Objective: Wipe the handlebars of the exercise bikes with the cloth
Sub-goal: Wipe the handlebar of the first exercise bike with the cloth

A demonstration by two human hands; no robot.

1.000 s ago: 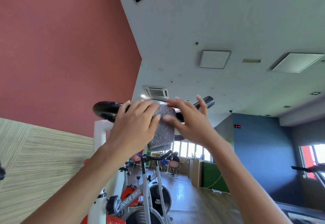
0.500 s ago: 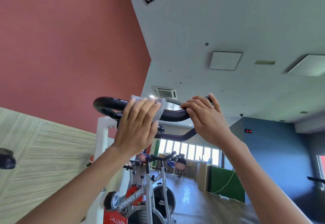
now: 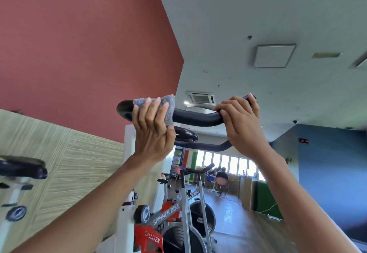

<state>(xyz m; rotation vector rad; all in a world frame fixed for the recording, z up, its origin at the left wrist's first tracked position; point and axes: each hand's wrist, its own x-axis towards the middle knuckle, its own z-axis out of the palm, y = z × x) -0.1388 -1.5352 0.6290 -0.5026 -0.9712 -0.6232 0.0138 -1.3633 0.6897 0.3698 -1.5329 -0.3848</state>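
A black curved handlebar (image 3: 195, 117) of an exercise bike spans the middle of the head view. A grey cloth (image 3: 168, 105) is wrapped over its left part, near the rounded left end. My left hand (image 3: 153, 131) is clenched around the cloth and the bar under it. My right hand (image 3: 241, 125) grips the bare right end of the same bar, fingers curled over the top. A second lower bar (image 3: 206, 146) of the handlebar shows between my hands.
A grey and red spinner bike (image 3: 174, 213) stands behind and below the handlebar. A white post (image 3: 129, 173) rises under my left hand. Another bike's black grip (image 3: 21, 168) juts in at the left edge. A person sits on a chair far back (image 3: 221, 177).
My left hand has slid the cloth left along the bar and closed around it. My right hand left the cloth and took hold of the bar's right end.
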